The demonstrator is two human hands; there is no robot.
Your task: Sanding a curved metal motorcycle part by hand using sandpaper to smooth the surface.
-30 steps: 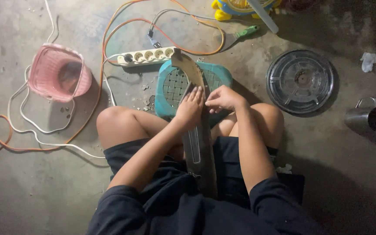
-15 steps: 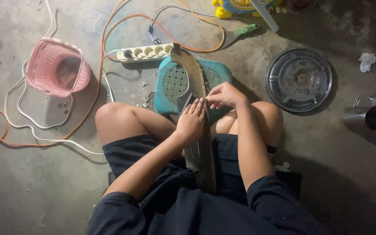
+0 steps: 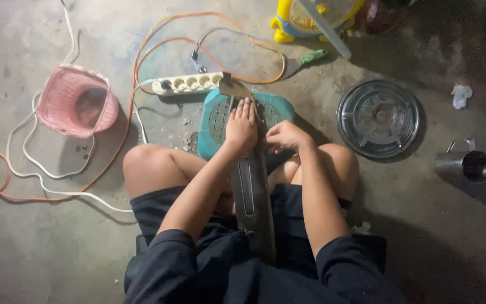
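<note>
the left hand (image 3: 242, 125) has moved forward since the earlier frame and now lies flat, fingers released, on the long grey blade (image 3: 250, 186) over the teal stool (image 3: 212, 124). the right hand (image 3: 283, 137) is clenched beside the blade; what it grips cannot be told.

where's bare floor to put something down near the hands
Bare floor lies lower left, below the white cord, and between the round lid and the metal cup. It is crowded by the power strip, the pink basket and the teal stool under both hands.
</note>
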